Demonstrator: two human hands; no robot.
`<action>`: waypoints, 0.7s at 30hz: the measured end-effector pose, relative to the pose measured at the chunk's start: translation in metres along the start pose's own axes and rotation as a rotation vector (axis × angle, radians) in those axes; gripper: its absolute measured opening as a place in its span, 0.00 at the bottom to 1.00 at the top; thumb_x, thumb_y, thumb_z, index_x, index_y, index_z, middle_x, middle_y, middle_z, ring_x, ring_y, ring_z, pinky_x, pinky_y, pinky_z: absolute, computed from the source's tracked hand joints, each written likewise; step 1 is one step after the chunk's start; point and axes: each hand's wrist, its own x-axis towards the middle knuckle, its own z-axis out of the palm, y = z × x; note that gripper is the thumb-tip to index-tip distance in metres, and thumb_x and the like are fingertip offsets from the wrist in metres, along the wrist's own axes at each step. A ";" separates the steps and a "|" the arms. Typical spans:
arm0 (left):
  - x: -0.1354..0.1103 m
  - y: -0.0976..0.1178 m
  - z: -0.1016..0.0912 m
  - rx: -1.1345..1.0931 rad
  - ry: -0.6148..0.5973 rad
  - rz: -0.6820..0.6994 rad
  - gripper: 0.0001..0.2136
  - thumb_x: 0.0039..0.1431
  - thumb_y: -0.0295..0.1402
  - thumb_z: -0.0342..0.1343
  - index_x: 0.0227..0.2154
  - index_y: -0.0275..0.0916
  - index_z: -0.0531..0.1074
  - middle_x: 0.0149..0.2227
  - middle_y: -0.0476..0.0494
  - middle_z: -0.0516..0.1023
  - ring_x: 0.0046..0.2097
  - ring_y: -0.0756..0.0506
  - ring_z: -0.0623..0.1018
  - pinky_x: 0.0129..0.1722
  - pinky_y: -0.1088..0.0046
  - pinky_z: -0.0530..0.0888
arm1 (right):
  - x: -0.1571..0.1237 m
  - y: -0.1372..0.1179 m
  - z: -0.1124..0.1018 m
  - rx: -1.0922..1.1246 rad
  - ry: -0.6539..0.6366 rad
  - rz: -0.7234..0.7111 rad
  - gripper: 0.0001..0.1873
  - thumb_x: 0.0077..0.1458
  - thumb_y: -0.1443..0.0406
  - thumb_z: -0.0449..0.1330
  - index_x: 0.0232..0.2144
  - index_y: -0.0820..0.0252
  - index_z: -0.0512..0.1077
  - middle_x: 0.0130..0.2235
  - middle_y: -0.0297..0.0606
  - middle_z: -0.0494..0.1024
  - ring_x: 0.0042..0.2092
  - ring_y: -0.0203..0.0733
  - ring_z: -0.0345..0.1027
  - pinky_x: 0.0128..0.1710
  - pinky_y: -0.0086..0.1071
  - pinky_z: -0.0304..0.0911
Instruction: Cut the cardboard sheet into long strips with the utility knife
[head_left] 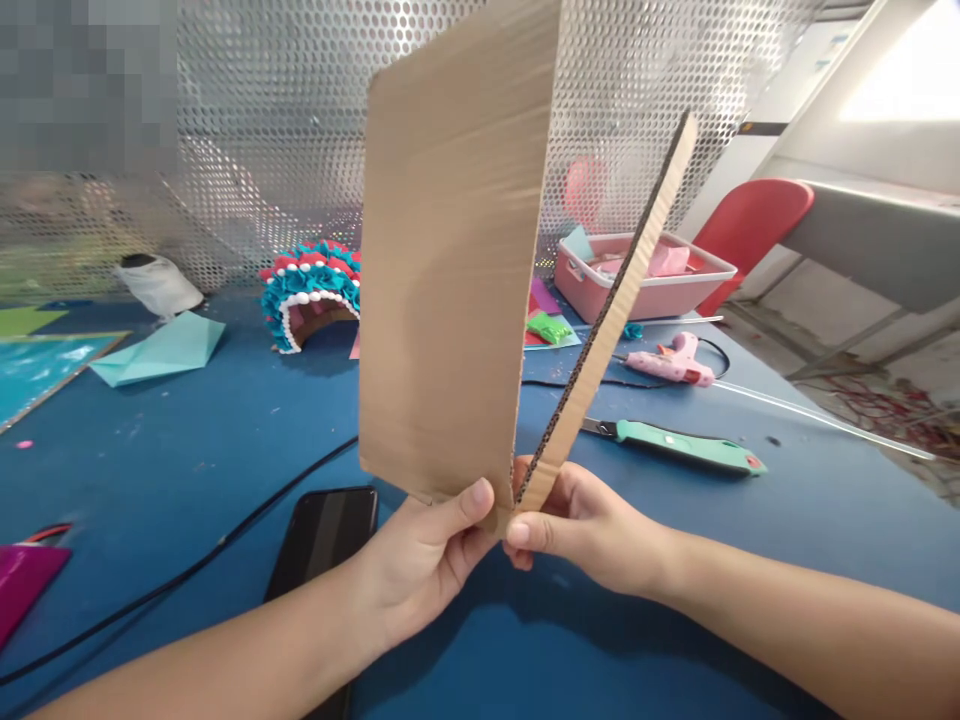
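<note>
An upright brown cardboard sheet [442, 280] stands in front of me, above the table. My left hand [439, 560] pinches its lower edge, thumb on the near face. A narrow cardboard strip [611, 315] slants up and away to the right, its corrugated edge showing. My right hand [581, 525] is closed round the strip's lower end, thumb in front. Sheet and strip meet at the bottom between my two thumbs, with a V-shaped gap above; whether they are joined there I cannot tell. Beyond my right hand lies a green-handled utility knife [682, 445], blade toward the strip.
A black phone [330, 530] lies under my left forearm beside a black cable [225, 540]. Farther back are a pink glue gun [675, 360], a pink basket [622, 295], a blue-and-red ruffled arch [311, 285] and folded turquoise paper [165, 350]. A perforated metal panel [285, 130] stands behind.
</note>
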 end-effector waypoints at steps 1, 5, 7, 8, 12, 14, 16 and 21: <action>0.000 0.000 0.000 -0.014 -0.009 0.000 0.12 0.50 0.35 0.66 0.34 0.32 0.78 0.31 0.41 0.81 0.30 0.47 0.78 0.31 0.73 0.78 | 0.000 0.001 0.000 0.010 -0.008 -0.008 0.17 0.47 0.57 0.67 0.29 0.63 0.69 0.24 0.31 0.69 0.27 0.31 0.63 0.30 0.29 0.62; -0.001 0.003 0.001 -0.155 0.033 -0.013 0.11 0.43 0.34 0.70 0.29 0.34 0.79 0.27 0.46 0.80 0.29 0.51 0.79 0.31 0.80 0.78 | 0.001 0.004 0.002 0.105 -0.011 -0.072 0.14 0.50 0.59 0.66 0.28 0.62 0.66 0.25 0.32 0.71 0.28 0.31 0.65 0.31 0.29 0.62; -0.001 0.005 0.001 -0.240 0.121 -0.021 0.11 0.37 0.31 0.72 0.25 0.35 0.78 0.26 0.50 0.80 0.29 0.54 0.79 0.32 0.86 0.77 | 0.001 0.005 0.001 0.167 0.018 -0.129 0.14 0.50 0.60 0.66 0.27 0.61 0.65 0.26 0.33 0.73 0.29 0.32 0.66 0.31 0.29 0.62; -0.002 0.006 0.001 -0.260 0.157 -0.026 0.12 0.35 0.31 0.73 0.24 0.34 0.78 0.25 0.50 0.80 0.29 0.55 0.79 0.32 0.88 0.76 | 0.002 0.004 0.001 0.183 0.033 -0.149 0.13 0.50 0.61 0.66 0.26 0.61 0.65 0.27 0.33 0.74 0.29 0.32 0.67 0.31 0.29 0.62; -0.001 0.012 0.002 -0.206 0.215 0.015 0.14 0.33 0.31 0.74 0.25 0.33 0.78 0.26 0.49 0.79 0.28 0.54 0.78 0.30 0.85 0.78 | 0.001 0.003 0.000 0.150 0.053 -0.097 0.13 0.50 0.61 0.66 0.27 0.63 0.67 0.25 0.33 0.73 0.27 0.31 0.66 0.29 0.28 0.62; -0.001 0.018 0.003 -0.161 0.285 0.076 0.12 0.36 0.29 0.73 0.26 0.34 0.77 0.26 0.50 0.79 0.28 0.53 0.78 0.28 0.83 0.79 | 0.000 0.003 0.001 0.127 0.072 -0.021 0.15 0.49 0.58 0.66 0.27 0.63 0.67 0.23 0.32 0.72 0.25 0.30 0.66 0.27 0.27 0.63; 0.000 0.029 0.004 -0.103 0.382 0.147 0.07 0.44 0.26 0.69 0.28 0.35 0.77 0.26 0.51 0.79 0.27 0.53 0.78 0.25 0.82 0.79 | -0.002 0.003 0.005 0.112 0.102 0.060 0.18 0.47 0.56 0.67 0.27 0.63 0.67 0.22 0.31 0.71 0.23 0.31 0.66 0.25 0.27 0.63; -0.001 0.062 -0.001 0.103 0.521 0.216 0.03 0.55 0.22 0.58 0.30 0.31 0.76 0.26 0.47 0.78 0.23 0.53 0.76 0.21 0.81 0.78 | -0.005 0.007 0.017 0.097 0.067 0.206 0.23 0.37 0.54 0.71 0.24 0.65 0.67 0.21 0.31 0.71 0.21 0.29 0.65 0.21 0.23 0.62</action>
